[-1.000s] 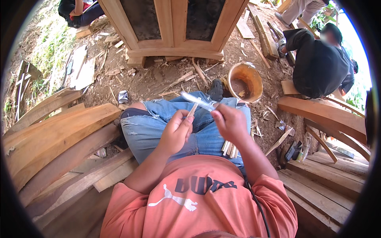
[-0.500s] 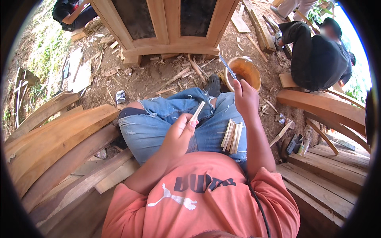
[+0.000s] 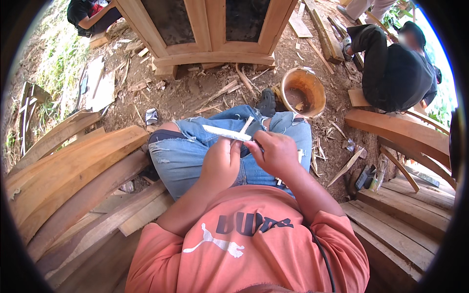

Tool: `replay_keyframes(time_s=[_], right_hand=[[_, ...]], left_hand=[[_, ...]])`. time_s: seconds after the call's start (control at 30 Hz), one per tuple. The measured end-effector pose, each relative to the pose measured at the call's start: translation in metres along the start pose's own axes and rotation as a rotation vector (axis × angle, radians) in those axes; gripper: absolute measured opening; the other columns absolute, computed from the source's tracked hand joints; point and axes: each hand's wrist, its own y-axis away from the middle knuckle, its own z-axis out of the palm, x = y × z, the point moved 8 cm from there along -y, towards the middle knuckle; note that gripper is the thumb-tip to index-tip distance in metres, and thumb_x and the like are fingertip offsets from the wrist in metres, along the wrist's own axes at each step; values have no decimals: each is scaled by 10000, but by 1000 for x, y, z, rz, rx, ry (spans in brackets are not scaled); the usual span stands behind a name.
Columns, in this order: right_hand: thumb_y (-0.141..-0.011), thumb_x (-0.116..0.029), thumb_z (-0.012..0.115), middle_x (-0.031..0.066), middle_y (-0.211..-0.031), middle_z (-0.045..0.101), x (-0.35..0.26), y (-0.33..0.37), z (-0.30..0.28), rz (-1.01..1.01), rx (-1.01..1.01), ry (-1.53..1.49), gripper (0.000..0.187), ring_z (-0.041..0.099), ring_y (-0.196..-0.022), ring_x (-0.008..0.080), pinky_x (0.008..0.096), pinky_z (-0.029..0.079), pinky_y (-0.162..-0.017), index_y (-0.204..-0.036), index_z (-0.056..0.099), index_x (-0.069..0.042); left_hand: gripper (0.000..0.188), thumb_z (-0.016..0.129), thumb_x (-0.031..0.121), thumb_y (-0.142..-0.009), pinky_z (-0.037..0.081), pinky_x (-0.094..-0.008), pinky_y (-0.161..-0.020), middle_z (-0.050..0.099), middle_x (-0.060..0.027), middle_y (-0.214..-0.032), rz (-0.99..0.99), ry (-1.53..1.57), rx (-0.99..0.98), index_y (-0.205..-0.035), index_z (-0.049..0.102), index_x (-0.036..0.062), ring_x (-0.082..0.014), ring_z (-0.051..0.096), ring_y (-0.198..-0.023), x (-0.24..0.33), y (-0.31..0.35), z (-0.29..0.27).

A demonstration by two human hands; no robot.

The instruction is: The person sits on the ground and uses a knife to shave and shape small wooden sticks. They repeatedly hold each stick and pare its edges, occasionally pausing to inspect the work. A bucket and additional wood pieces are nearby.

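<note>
Over my lap, my left hand is closed around a thin pale wooden stick whose upper end points up and away. My right hand grips a knife, its handle hidden in the fist. The bright knife blade reaches left across the stick, just above my left fingers, and the hands nearly meet. Below my right forearm, a bundle of similar sticks lies on my right thigh, mostly covered by that arm.
A yellowish bucket stands beyond my right knee. Ahead is a wooden panelled frame. Curved timbers lie at left, planks at right. One person sits at right; another is far left. Wood scraps litter the ground.
My right hand has come down and left from near the bucket, bringing the knife to the stick. My left hand has stayed close to its place. My right forearm now covers most of the bundle.
</note>
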Motion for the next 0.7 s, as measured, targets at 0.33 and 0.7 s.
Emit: replay_keyframes(time_s=[0.33, 0.7], right_hand=[[-1064, -423, 636, 166, -738, 679, 56, -18, -47, 291, 74, 29, 403, 685, -722, 429, 542, 521, -651, -867, 639, -71], [-1049, -407, 657, 149, -716, 666, -4, -8, -18, -4, 47, 26, 352, 682, -686, 408, 513, 514, -618, -907, 674, -86]], left_hand=[[141, 592, 132, -1079, 520, -504, -663, 718, -214, -863, 8, -237, 103, -1124, 591, -1, -444, 702, -784, 10, -2, -24], [122, 634, 113, -1032, 523, -525, -629, 730, -204, -838, 78, -349, 84, -1088, 618, 5, -451, 704, -759, 30, -3, -18]])
